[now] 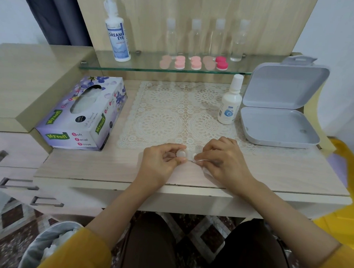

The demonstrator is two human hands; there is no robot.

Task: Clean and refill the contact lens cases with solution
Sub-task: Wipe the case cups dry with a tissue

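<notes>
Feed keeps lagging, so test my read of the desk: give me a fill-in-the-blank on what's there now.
The left hand pinches the clear lens case while the right hand presses a ____ against it.
The grey box has its lid ____.
____ clear bottles stand on the glass shelf.
The tissue box lies ____ of the lace mat.
Missing: tissue; open; four; left.

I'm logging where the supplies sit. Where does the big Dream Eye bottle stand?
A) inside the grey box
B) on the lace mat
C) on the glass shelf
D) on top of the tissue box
C: the Dream Eye bottle stands upright at the left end of the glass shelf, above the desk.
</notes>
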